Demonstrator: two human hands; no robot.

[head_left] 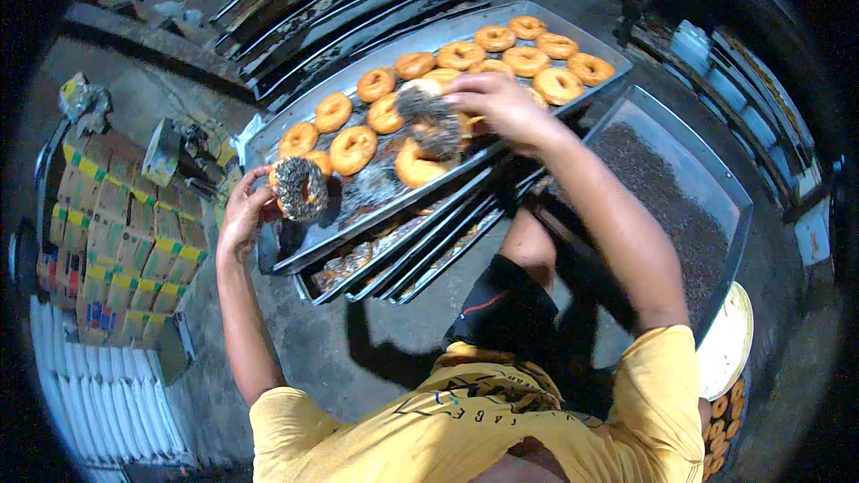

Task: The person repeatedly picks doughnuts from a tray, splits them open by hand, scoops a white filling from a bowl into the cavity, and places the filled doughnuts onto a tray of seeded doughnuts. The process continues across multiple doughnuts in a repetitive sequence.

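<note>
My left hand (249,215) grips a ring doughnut (302,189) coated with dark sprinkles, over the near left corner of a metal tray (376,215). Held by my right hand (500,107), a second doughnut with dark sprinkles (429,121) looks blurred above the tray's middle; whether more than one is in that hand I cannot tell. Plain golden ring doughnuts (352,149) lie in rows on the tray. To the right, a deep metal tray (728,194) holds a layer of dark sprinkles (661,208).
More trays (402,251) with coated doughnuts are stacked below. A bowl of pale cream (728,342) stands at the lower right, near more plain doughnuts (721,433). Racked trays (349,13) stand beyond. Taped cardboard boxes (121,235) are piled at left.
</note>
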